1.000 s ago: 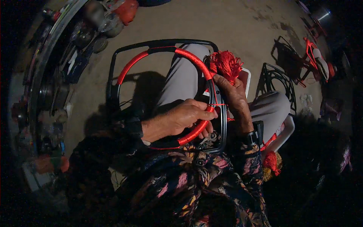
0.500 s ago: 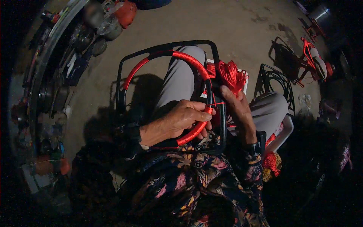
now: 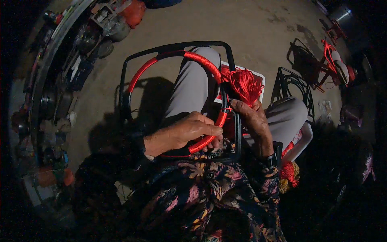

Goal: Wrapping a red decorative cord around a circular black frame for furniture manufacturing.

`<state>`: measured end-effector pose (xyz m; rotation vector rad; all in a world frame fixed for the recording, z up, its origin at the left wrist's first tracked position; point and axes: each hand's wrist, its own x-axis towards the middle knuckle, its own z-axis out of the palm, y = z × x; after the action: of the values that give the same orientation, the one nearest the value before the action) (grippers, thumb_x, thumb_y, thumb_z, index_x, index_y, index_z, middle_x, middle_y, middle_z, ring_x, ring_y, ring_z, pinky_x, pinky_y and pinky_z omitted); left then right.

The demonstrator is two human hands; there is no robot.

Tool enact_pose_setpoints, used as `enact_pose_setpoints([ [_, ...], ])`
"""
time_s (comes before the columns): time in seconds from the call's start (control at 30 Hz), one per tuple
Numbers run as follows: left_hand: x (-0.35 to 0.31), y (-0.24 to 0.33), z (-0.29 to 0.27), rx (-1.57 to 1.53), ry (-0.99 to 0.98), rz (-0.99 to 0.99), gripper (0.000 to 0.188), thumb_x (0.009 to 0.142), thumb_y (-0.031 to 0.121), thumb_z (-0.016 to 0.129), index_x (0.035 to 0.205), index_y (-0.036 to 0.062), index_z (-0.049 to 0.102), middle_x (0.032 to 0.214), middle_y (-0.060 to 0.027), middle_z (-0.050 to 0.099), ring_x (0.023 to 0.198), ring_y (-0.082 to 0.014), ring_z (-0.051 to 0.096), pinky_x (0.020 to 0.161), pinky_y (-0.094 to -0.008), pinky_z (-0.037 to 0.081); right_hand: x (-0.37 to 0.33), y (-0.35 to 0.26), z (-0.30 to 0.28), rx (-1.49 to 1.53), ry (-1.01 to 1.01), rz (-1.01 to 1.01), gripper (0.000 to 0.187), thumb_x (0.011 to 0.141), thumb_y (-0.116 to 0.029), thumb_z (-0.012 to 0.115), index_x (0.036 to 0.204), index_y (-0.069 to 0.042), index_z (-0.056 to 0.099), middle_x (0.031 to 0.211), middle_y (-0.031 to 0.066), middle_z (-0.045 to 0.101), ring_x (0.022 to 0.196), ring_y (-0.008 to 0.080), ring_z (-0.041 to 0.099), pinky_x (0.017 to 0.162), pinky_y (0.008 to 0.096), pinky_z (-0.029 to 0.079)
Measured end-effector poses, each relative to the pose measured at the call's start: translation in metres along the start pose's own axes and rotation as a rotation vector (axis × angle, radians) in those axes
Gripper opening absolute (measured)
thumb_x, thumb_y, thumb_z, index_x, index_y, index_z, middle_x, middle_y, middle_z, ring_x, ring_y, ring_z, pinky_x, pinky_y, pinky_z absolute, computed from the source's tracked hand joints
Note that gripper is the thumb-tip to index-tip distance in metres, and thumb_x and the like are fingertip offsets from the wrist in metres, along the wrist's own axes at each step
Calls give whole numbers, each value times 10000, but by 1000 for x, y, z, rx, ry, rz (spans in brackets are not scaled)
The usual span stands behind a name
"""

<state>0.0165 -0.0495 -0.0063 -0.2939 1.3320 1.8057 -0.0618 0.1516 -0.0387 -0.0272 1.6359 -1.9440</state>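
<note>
A black frame (image 3: 193,43) with a ring inside it lies across my lap. Shiny red cord wrapping (image 3: 202,61) covers stretches of the ring, with bare black parts between. My left hand (image 3: 191,131) grips the ring's lower right part, thumb over the red wrapping and fingers bent beneath. Just right of the ring, my right hand (image 3: 252,115) is closed on a loose bundle of red cord (image 3: 248,86) that fans out above the fingers. A short red strand runs from the ring toward this hand.
A white-rimmed tray (image 3: 261,76) sits behind the bundle, by my knees. Another black frame (image 3: 296,90) stands at the right, with a red chair-like item (image 3: 332,60) beyond. Bags and clutter (image 3: 115,28) line the left side. More red cord (image 3: 288,173) hangs near my right elbow.
My right hand has drawn nearer the ring, and the strand between them is shorter. The red bundle has tipped and spread. The frame has shifted slightly left.
</note>
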Motion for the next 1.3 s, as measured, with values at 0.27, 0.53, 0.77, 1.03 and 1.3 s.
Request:
enact_pose_setpoints([
  [0.27,-15,0,-4,275,8,88,342,876,314,609,859,-20,681,730,-67,670,698,-110,608,659,-237,457,-12,-6,12,-48,70,-6,108,806,-134,696,852,-36,692,818,-8,681,664,57,564,590,214,435],
  [0.53,-25,-10,1,147,76,24,331,881,269,622,819,-54,656,655,-85,636,575,-122,602,562,-254,471,-10,3,9,-47,72,-26,134,791,-152,713,821,-23,692,812,15,692,642,64,571,573,215,437],
  [0.77,-35,1,2,291,15,28,365,863,302,644,805,-58,647,601,-78,600,525,-112,558,520,-263,440,-1,7,2,22,102,-17,178,775,-184,715,831,-16,696,781,12,681,639,72,585,577,199,440],
  [1.03,-31,-23,7,119,20,67,342,862,284,661,776,-47,659,644,-55,600,560,-99,557,533,-242,443,-2,3,-2,-26,154,89,166,778,-188,717,788,-25,683,799,29,684,671,71,599,606,196,455],
  [1.3,-43,-18,5,275,39,95,336,871,285,653,770,-34,670,648,-37,603,600,-71,544,553,-227,428,-8,11,-1,102,58,38,169,824,-96,682,945,-2,611,953,106,693,812,129,648,724,196,479],
])
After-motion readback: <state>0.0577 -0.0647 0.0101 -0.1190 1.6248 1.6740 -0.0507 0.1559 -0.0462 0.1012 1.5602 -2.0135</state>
